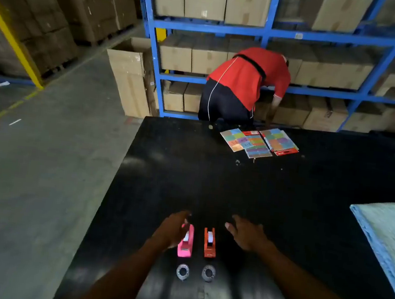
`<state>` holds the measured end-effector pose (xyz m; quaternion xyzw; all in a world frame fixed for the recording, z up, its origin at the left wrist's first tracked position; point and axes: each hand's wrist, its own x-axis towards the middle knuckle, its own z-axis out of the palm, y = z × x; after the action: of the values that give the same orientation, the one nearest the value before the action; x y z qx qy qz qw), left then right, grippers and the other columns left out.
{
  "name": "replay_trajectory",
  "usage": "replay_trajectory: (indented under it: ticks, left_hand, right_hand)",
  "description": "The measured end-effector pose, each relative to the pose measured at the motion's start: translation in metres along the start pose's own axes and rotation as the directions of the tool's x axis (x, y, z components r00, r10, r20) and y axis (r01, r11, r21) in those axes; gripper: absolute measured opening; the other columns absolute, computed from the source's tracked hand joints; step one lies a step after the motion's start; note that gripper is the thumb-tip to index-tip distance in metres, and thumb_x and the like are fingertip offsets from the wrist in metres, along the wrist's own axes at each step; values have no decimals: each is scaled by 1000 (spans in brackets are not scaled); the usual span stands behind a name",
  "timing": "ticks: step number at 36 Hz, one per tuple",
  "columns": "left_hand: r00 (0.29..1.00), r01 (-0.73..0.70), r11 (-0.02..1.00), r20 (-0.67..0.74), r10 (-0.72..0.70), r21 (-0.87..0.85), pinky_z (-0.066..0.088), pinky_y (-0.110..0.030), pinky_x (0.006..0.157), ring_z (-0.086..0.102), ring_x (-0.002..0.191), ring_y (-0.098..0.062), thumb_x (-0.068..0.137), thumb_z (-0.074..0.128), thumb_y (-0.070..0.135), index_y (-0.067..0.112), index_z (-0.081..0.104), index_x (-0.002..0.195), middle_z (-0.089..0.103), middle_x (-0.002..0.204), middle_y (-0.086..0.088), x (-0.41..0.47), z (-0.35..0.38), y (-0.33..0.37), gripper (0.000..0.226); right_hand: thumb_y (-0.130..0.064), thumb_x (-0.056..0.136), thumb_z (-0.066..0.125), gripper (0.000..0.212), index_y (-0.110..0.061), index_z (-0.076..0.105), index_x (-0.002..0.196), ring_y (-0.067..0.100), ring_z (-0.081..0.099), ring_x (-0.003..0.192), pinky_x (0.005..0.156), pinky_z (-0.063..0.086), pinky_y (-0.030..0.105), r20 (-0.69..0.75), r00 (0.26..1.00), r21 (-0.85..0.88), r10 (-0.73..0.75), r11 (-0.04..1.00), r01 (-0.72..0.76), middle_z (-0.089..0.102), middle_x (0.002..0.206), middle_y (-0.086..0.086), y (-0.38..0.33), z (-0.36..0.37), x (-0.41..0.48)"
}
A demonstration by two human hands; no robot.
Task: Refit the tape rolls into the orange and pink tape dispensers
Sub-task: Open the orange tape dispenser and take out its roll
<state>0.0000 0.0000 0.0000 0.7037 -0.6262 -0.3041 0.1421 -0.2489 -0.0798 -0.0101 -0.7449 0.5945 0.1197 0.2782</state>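
Note:
A pink tape dispenser (186,245) and an orange tape dispenser (210,243) stand side by side near the front of the black table (189,172). Two clear tape rolls lie flat in front of them: one (182,271) below the pink dispenser, the other (208,272) below the orange one. My left hand (173,229) rests against the left side of the pink dispenser, fingers curled around its far end. My right hand (246,234) hovers to the right of the orange dispenser, fingers spread, holding nothing.
Packs of coloured sticky labels (259,142) and a pen lie at the table's far edge. A light blue pad (392,233) overhangs the right side. A person in a red shirt (245,81) bends at blue shelving (267,32) full of cardboard boxes. Concrete floor lies left.

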Motion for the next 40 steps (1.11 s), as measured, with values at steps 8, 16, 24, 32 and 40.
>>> replay_trajectory:
  ticks: [8,16,24,32,40]
  left_hand:
    - [967,10,989,252,-47,147,47,-39,94,60,114,-38,93,45,0,-4,62,112,63,120,-25,14,46,21,26]
    - [925,129,990,353,-138,48,49,-38,99,61,115,-34,91,58,10,4,50,132,61,127,-18,32,84,20,42]
    - [934,283,906,304,-187,-315,48,-14,51,67,69,-14,99,47,20,8,48,132,69,92,-9,28,87,23,35]
    - [950,267,854,269,-157,-446,45,-19,40,68,53,-18,100,40,44,12,40,119,69,67,-9,17,81,26,37]
    - [973,209,787,205,-107,-580,42,-16,43,63,53,-8,96,54,39,11,40,113,65,81,-2,-16,69,48,36]
  right_hand:
    - [-45,103,32,60,-9,27,151,26,30,145,118,21,34,147,988,200,-49,980,19,30,158,14,-6,53,34]
    - [-47,102,31,45,-23,40,139,25,51,123,104,37,33,59,996,385,-66,922,38,45,138,10,-19,97,44]
    - [-52,100,36,23,-37,48,112,13,63,98,82,45,26,-49,998,598,-45,799,65,60,110,0,-18,104,40]
    - [-51,101,33,34,-34,42,130,18,63,106,96,47,39,-66,995,670,-80,735,103,64,120,0,-24,74,8]
    - [-50,101,30,42,-32,38,138,15,59,114,103,44,37,-142,984,696,-104,697,174,60,128,-1,-23,65,-31]
